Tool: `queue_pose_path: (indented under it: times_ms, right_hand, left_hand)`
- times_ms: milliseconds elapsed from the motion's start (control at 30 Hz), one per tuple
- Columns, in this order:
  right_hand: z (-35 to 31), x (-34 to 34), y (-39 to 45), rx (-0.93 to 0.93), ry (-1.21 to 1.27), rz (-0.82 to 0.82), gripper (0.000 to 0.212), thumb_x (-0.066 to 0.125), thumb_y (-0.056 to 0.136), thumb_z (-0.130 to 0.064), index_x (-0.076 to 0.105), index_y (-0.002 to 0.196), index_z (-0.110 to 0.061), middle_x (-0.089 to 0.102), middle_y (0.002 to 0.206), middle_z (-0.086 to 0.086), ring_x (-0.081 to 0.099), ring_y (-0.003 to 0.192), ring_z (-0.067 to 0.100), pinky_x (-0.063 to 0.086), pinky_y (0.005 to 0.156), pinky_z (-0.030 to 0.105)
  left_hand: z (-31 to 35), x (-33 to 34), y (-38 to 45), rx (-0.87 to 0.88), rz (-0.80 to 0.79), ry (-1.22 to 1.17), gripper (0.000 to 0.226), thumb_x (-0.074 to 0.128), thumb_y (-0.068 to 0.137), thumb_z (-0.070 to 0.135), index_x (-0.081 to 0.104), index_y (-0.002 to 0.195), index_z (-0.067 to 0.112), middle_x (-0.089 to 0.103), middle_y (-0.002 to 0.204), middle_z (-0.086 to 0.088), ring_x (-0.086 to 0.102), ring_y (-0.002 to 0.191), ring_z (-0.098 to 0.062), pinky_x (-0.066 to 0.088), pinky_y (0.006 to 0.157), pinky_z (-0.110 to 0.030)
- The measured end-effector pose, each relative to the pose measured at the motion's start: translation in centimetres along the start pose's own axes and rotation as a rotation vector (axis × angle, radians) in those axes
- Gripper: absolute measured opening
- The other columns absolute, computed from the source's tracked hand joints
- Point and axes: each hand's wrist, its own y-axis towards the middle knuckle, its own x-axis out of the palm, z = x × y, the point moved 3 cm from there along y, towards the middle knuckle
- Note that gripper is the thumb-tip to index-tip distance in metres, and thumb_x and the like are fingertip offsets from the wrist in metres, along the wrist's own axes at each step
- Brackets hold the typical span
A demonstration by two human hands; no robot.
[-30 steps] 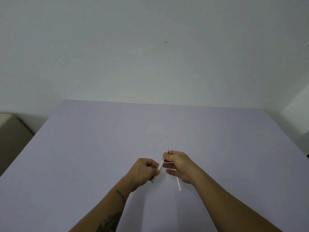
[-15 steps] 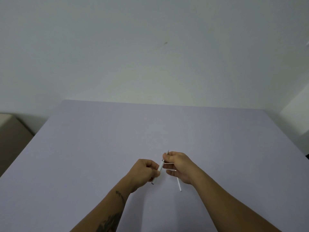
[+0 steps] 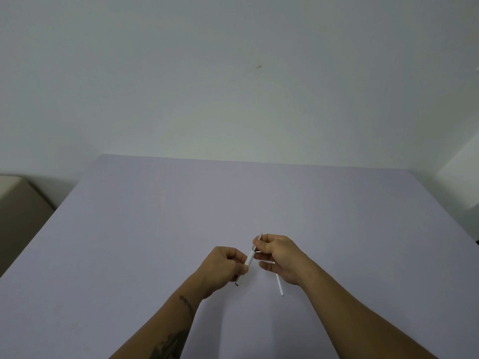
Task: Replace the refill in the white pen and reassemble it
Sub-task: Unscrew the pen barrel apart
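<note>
Both hands meet over the near middle of the lavender table [image 3: 155, 229]. My left hand [image 3: 223, 265] is closed round the lower half of the white pen [image 3: 250, 257], whose dark end pokes out below the fist. My right hand [image 3: 278, 257] pinches the pen's upper end between thumb and forefinger, where a thin metal tip sticks up. A thin white refill [image 3: 280, 285] slants down from under my right hand, its upper part hidden behind the palm; I cannot tell whether the hand holds it or it lies on the table.
A pale wall rises behind the table's far edge. A beige box [image 3: 18, 203] stands off the table's left side. A white block [image 3: 461, 177] shows at the right edge.
</note>
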Motion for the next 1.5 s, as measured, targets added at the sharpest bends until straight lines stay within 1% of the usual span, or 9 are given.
queue_pose_path:
  times_ms: [233, 400, 567, 767, 900, 1100, 1200, 1367, 1500]
  right_hand:
    - [0.0, 0.2, -0.2, 0.003, -0.002, -0.04, 0.016, 0.061, 0.095, -0.012, 0.073, 0.106, -0.015, 0.071, 0.1, 0.005, 0.067, 0.094, 0.021, 0.053, 0.087, 0.038]
    - [0.0, 0.4, 0.0, -0.014, -0.009, -0.013, 0.013, 0.063, 0.095, -0.021, 0.069, 0.095, -0.01, 0.07, 0.099, 0.007, 0.067, 0.096, 0.022, 0.053, 0.085, 0.036]
    - [-0.3, 0.2, -0.1, -0.019, -0.028, -0.017, 0.016, 0.056, 0.098, -0.011, 0.072, 0.099, -0.01, 0.071, 0.099, 0.006, 0.067, 0.099, 0.021, 0.053, 0.088, 0.037]
    - [0.1, -0.1, 0.2, 0.011, 0.016, -0.029, 0.017, 0.062, 0.095, -0.016, 0.071, 0.11, -0.013, 0.071, 0.099, 0.005, 0.066, 0.092, 0.021, 0.053, 0.078, 0.034]
    - [0.1, -0.4, 0.3, 0.009, 0.0, 0.008, 0.021, 0.064, 0.095, -0.024, 0.071, 0.105, -0.007, 0.071, 0.098, 0.005, 0.066, 0.092, 0.02, 0.053, 0.078, 0.034]
    - [-0.2, -0.5, -0.1, -0.004, -0.03, 0.006, 0.021, 0.053, 0.1, -0.012, 0.074, 0.104, -0.012, 0.073, 0.101, 0.005, 0.067, 0.093, 0.019, 0.055, 0.083, 0.034]
    - [0.0, -0.6, -0.1, 0.01, 0.002, -0.039, 0.017, 0.058, 0.097, -0.017, 0.073, 0.105, -0.013, 0.072, 0.098, 0.004, 0.067, 0.092, 0.021, 0.054, 0.082, 0.035]
    - [0.3, -0.4, 0.0, 0.005, -0.017, -0.032, 0.012, 0.063, 0.095, -0.022, 0.069, 0.09, -0.013, 0.07, 0.091, 0.003, 0.067, 0.087, 0.019, 0.053, 0.08, 0.035]
    - [0.2, -0.5, -0.4, -0.006, -0.041, -0.024, 0.017, 0.056, 0.098, -0.013, 0.072, 0.102, -0.01, 0.072, 0.098, 0.004, 0.067, 0.092, 0.019, 0.054, 0.081, 0.034]
  left_hand:
    - [-0.2, -0.1, -0.1, 0.0, -0.007, -0.008, 0.01, 0.067, 0.085, 0.003, 0.074, 0.087, 0.01, 0.066, 0.078, -0.007, 0.062, 0.073, -0.02, 0.058, 0.072, -0.03]
    - [0.2, -0.1, -0.1, 0.007, -0.016, -0.005, 0.011, 0.066, 0.085, 0.003, 0.074, 0.086, 0.011, 0.066, 0.078, -0.006, 0.061, 0.073, -0.019, 0.056, 0.069, -0.027]
    - [-0.1, -0.2, -0.1, -0.002, -0.011, 0.0, 0.01, 0.067, 0.084, 0.003, 0.074, 0.088, 0.008, 0.066, 0.076, -0.005, 0.062, 0.072, -0.019, 0.056, 0.07, -0.028]
    - [-0.1, -0.3, -0.2, -0.014, -0.007, -0.013, 0.011, 0.067, 0.084, 0.002, 0.074, 0.083, 0.011, 0.065, 0.075, -0.005, 0.061, 0.072, -0.02, 0.055, 0.068, -0.028]
    - [0.0, -0.1, -0.1, -0.018, -0.011, -0.007, 0.012, 0.067, 0.084, 0.002, 0.074, 0.082, 0.013, 0.065, 0.075, -0.005, 0.061, 0.071, -0.02, 0.056, 0.07, -0.03]
    - [0.1, 0.2, -0.1, -0.017, -0.017, 0.021, 0.014, 0.067, 0.084, 0.003, 0.074, 0.081, 0.014, 0.066, 0.077, -0.005, 0.061, 0.074, -0.02, 0.058, 0.073, -0.03]
    - [0.1, 0.2, -0.2, -0.017, -0.012, 0.019, 0.013, 0.067, 0.084, 0.003, 0.074, 0.081, 0.014, 0.066, 0.077, -0.005, 0.061, 0.073, -0.02, 0.058, 0.072, -0.029]
    - [0.2, 0.5, -0.2, -0.011, -0.007, 0.019, 0.013, 0.067, 0.084, 0.003, 0.074, 0.081, 0.014, 0.066, 0.077, -0.005, 0.061, 0.073, -0.02, 0.058, 0.073, -0.031]
    - [-0.1, 0.5, -0.2, -0.019, -0.002, 0.036, 0.012, 0.067, 0.084, 0.004, 0.074, 0.084, 0.013, 0.066, 0.078, -0.006, 0.061, 0.074, -0.02, 0.058, 0.077, -0.033]
